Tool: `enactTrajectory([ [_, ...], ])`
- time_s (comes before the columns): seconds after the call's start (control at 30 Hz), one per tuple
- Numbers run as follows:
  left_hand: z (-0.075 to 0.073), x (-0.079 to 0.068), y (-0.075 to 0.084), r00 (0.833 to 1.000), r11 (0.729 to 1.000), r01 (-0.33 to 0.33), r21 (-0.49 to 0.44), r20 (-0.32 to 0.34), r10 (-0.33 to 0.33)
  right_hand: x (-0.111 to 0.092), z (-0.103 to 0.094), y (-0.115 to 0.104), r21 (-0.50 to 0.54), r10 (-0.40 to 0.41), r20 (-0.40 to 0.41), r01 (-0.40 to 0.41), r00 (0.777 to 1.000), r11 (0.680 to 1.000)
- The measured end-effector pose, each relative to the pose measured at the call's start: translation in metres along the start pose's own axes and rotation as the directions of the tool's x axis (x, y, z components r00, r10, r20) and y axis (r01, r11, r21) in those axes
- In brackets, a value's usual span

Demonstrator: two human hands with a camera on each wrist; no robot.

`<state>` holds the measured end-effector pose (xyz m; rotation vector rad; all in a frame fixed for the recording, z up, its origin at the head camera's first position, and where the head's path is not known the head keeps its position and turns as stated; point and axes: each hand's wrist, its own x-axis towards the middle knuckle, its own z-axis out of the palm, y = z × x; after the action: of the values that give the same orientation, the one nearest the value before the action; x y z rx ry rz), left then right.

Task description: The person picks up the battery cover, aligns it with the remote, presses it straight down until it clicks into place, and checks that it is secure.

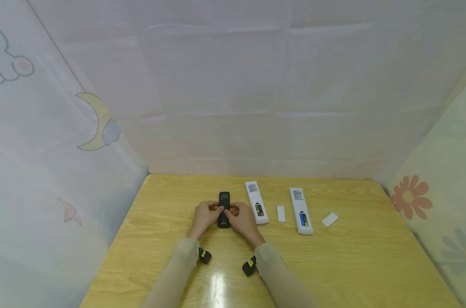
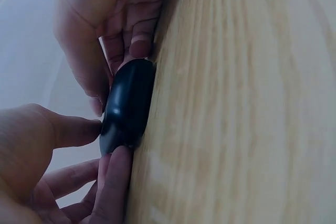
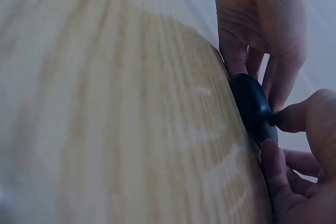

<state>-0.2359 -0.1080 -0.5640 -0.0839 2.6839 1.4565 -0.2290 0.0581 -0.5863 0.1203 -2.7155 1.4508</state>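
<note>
A black remote control (image 1: 224, 198) lies on the wooden table between the two hands, its near end towards the person. From its left side my left hand (image 1: 204, 218) grips it, thumb on the upper face and fingers along the edge. My right hand (image 1: 243, 219) holds the opposite side the same way, and the two thumbs are close together on top. In the left wrist view the remote's rounded end (image 2: 126, 108) shows between both hands. The right wrist view has the same dark end (image 3: 254, 106), with the right hand (image 3: 310, 182) nearest.
Right of the hands lie two white remote controls, one nearer (image 1: 253, 191) and one farther (image 1: 297, 204), each with an uncovered battery compartment. One small white cover (image 1: 281, 213) sits between them, another cover (image 1: 330, 219) to their right. A wall sheet (image 1: 233, 141) borders the table's back.
</note>
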Motion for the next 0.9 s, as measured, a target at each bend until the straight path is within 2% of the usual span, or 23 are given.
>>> enactTrajectory([
  [0.17,0.003,0.001,-0.006,1.0,0.997,-0.001,-0.078,-0.004,0.001,0.003,0.001,0.005,0.012,0.005,0.004,-0.005,1.0,1.0],
  [0.3,0.002,0.001,-0.01,1.0,0.988,0.012,-0.153,0.01,-0.011,0.002,-0.003,0.003,0.034,0.014,0.047,-0.015,0.999,0.999],
  [0.4,0.001,-0.004,-0.009,1.0,0.987,0.013,-0.161,0.026,-0.009,-0.003,-0.009,0.001,0.053,0.01,0.077,-0.014,0.997,0.999],
  [0.5,-0.001,-0.01,-0.003,1.0,0.989,-0.003,-0.145,0.023,0.006,-0.009,-0.016,-0.003,0.082,-0.014,0.108,0.005,0.994,0.997],
  [0.67,0.0,-0.019,0.013,0.997,0.988,-0.078,-0.132,-0.01,0.077,-0.019,-0.034,-0.012,0.108,-0.049,0.135,0.034,0.99,0.994],
  [0.8,0.004,-0.021,0.027,0.99,0.981,-0.144,-0.131,-0.027,0.141,-0.021,-0.054,-0.017,0.1,-0.095,0.091,0.086,0.991,0.991],
  [0.9,0.007,-0.02,0.035,0.984,0.975,-0.178,-0.136,0.001,0.18,-0.02,-0.069,-0.015,0.102,-0.109,0.052,0.103,0.993,0.989],
])
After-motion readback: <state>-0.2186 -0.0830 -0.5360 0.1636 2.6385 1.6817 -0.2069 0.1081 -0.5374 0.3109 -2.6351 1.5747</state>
